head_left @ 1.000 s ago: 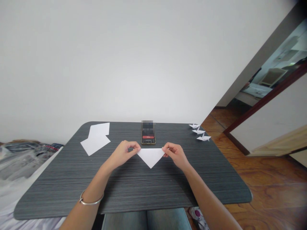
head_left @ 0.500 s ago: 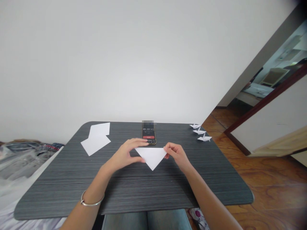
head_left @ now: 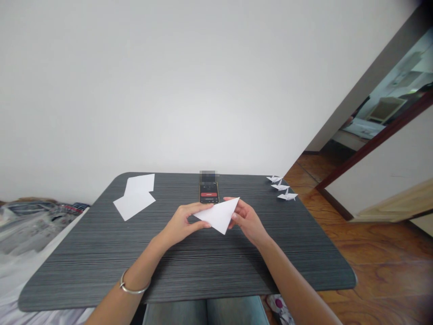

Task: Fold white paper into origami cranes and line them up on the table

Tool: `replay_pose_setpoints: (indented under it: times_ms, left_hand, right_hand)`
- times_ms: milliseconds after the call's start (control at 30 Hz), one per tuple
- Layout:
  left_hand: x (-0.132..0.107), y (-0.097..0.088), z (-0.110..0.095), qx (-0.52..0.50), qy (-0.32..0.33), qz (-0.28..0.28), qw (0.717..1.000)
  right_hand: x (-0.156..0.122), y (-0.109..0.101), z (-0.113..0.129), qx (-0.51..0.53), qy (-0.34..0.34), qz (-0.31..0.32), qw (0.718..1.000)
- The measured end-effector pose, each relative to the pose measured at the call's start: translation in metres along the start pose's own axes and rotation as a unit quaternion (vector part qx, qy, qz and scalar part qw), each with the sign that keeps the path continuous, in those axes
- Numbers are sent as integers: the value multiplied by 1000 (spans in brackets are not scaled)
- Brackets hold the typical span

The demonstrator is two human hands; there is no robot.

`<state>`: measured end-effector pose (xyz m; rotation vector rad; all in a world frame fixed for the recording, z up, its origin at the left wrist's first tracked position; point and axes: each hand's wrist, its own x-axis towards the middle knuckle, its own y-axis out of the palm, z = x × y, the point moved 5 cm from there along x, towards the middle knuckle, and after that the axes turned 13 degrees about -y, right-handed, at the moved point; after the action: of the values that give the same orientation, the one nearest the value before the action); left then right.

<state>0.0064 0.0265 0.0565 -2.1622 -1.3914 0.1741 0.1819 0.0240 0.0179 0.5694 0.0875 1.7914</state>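
Note:
A white sheet of paper folded into a triangle [head_left: 220,215] is between my two hands, tilted just above the dark table [head_left: 203,262]. My left hand [head_left: 187,220] grips its left part, fingers along the upper edge and thumb at the lower edge. At the right edge my right hand [head_left: 246,222] holds the paper, its thumb in front and some fingers hidden behind. Beyond the paper lies a phone [head_left: 209,192] with a timer screen and a red button, its top part blurred out.
Two overlapping white paper sheets [head_left: 135,205] lie at the table's left back. Three folded paper cranes [head_left: 287,197] stand in a row at the right back edge. A white wall [head_left: 203,90] rises behind the table. Clothes in plastic [head_left: 37,230] are at the left.
The folded triangle has been turned counterclockwise, its right corner lifting and its lower point shifting right. My right hand has moved from pinching the right corner to the right edge.

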Motion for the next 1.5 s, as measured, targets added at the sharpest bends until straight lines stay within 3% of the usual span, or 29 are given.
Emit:
replay_pose_setpoints:
  times_ms: [267,600,933,1100,1333,1500]
  left_hand:
    - [0,0,5,-41,-38,-14,998]
    - [2,8,6,99,-101,-48,989]
    - [8,10,18,-127,-178,-28,975]
    - [7,9,28,-230,-230,-62,944]
    - [5,5,32,-284,-254,-106,918]
    - [6,7,26,-300,-255,-78,916]
  right_hand:
    - [-2,4,2,-5,13,0,1000]
    - [-2,1,-10,-69,80,-26,994]
    - [-5,14,-7,-90,86,66,990]
    - [-3,2,3,-209,-18,5,978]
    - [-5,7,11,-254,-109,94,956]
    - [-5,10,17,-337,-153,97,924]
